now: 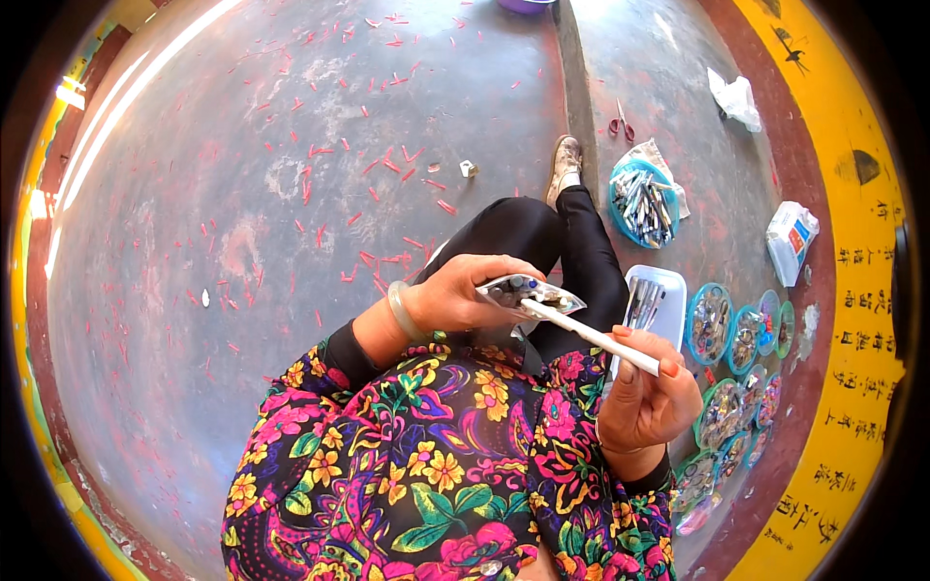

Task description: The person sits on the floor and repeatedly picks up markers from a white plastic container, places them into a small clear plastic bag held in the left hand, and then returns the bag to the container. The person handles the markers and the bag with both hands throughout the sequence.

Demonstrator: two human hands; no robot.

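My left hand (448, 296), a pale bangle at its wrist, grips a clear plastic bag (572, 302) in front of my lap. Several pens or pen parts show at the bag's mouth, their ends toward me. With the thumb and fingers of my right hand (651, 399) I pinch the near end of a slim white pen (599, 336). Its far end reaches the bag's opening; whether it is inside or just touching, I cannot tell. Beyond my right hand lies a white tray (675, 308) with several slim, pale pen-like pieces.
A blue basket (617, 215) of pens stands right of my foot, with scissors (621, 124) beyond it. Several round baskets (690, 334) of small parts line the right side. A white package (790, 242) and plastic bag (735, 100) sit near the wall. Red scraps (390, 163) litter the floor.
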